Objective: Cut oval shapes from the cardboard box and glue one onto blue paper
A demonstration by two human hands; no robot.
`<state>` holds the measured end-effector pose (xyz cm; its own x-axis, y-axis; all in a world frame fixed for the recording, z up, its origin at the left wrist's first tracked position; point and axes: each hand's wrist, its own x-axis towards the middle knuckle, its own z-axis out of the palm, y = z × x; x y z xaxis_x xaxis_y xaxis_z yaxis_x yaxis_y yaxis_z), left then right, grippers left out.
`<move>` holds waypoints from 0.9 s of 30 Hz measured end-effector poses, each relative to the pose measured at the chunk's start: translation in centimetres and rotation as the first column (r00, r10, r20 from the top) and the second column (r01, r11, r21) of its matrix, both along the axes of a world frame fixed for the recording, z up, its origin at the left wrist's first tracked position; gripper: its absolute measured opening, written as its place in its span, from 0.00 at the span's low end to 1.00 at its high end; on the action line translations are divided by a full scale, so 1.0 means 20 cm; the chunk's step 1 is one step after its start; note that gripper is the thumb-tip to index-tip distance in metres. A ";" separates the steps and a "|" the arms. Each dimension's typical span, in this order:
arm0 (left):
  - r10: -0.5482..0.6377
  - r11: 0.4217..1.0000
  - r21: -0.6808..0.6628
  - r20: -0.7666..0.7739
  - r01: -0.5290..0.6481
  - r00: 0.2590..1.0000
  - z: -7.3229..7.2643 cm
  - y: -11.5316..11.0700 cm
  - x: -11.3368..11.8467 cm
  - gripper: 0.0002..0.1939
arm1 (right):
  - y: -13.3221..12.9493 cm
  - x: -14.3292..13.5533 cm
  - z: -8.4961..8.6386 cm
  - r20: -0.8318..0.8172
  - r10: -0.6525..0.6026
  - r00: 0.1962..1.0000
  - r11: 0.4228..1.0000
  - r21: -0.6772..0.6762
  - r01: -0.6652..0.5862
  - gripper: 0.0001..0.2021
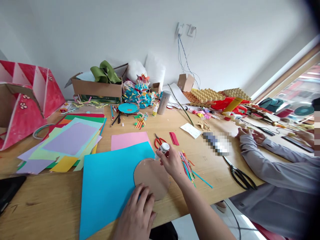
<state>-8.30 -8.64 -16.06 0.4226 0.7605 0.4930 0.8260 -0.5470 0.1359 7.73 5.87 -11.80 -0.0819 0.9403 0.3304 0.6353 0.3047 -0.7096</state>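
Observation:
A round brown cardboard disc (151,176) overlaps the right edge of a large blue sheet of paper (107,180). Fingers extended, my left hand (137,210) lies open across the disc's lower left edge. My right hand (172,161) is closed round a small white glue bottle (164,148), held upside down over the disc's upper right rim. The bottle's lower end is partly hidden by my fingers, and I cannot tell whether it touches the cardboard. Just beyond it lie orange-handled pliers (158,140). Thin coloured paper strips (187,166) are right of my wrist.
Stacked coloured papers (72,138) lie at left, near a red-painted cardboard structure (30,100). At the back stand a cardboard box (97,86) and a grey flask (164,101). Black-handled scissors (240,175) lie at right, beside another person's grey sleeves (257,156).

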 end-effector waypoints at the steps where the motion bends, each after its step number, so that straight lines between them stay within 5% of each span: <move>1: 0.002 1.000 0.003 0.000 -0.002 1.000 0.00 0.00 0.00 0.15 | 0.00 0.01 0.00 0.003 -0.005 1.000 1.000 0.001 0.005 0.10; 27: -0.021 0.991 0.127 -0.066 0.029 0.998 -0.02 0.03 0.00 0.15 | -0.07 0.17 0.04 0.072 -0.049 0.996 0.999 -0.017 0.051 0.12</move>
